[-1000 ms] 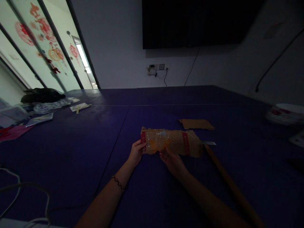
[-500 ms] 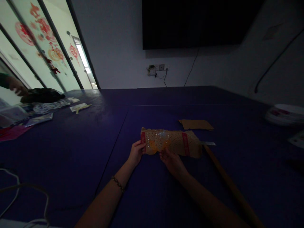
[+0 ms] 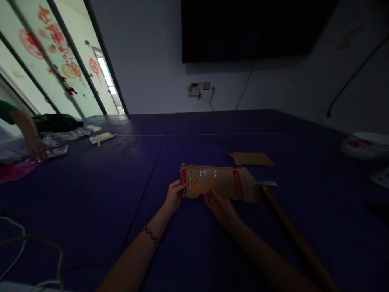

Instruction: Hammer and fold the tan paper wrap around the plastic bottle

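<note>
A torn piece of printed brown cardboard (image 3: 225,184) with red bands and clear tape on it is held just in front of me. My left hand (image 3: 175,195) is closed on its left end, thumb on the front face. At its lower edge, near the middle, my right hand (image 3: 221,207) pinches the cardboard with thumb and fingers. Beyond it lies a smaller plain cardboard piece (image 3: 252,159). By the right end are a flat, pale metallic strip (image 3: 269,183), partly hidden, and a long wooden stick (image 3: 291,227) running toward me.
The purple table (image 3: 91,202) stretches to the wall. Another person's hand (image 3: 36,148) touches items at far left, near a pink sheet (image 3: 21,171) and a dark bundle (image 3: 57,121). Cables (image 3: 57,259) lie at lower left. A round white container (image 3: 366,145) stands at right.
Both of my hands and the cardboard have stayed almost still. The other person's hand has moved from the dark bundle down and toward the flat packet and pink sheet.
</note>
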